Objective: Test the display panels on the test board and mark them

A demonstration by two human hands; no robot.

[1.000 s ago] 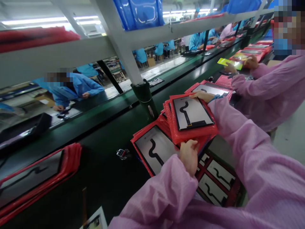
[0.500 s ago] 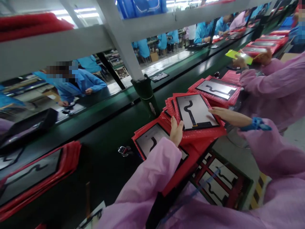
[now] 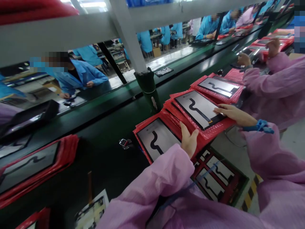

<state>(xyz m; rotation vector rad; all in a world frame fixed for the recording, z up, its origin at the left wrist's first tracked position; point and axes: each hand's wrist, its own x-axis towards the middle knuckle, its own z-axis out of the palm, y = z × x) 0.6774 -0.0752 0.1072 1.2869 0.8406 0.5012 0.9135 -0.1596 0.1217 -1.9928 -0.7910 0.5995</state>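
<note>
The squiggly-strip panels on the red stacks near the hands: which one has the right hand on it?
The middle panel. The right hand lies over its right edge, but is clear of the left panel and the right panel.

Light: cool, overhead, from ceiling tubes (image 3: 92, 4) at your upper left, burnt out to white. Tabletop (image 3: 107, 127): near black before you, pale sheen towards upper right. Flat panel (image 3: 197, 108) by your right hand (image 3: 238, 115): evenly lit, readable. Far background: soft. Red bundle (image 3: 35, 11), top left: smeared. Edges: wide-angle stretch. Mosaic patches (image 3: 54, 61): upper left, upper right.
</note>
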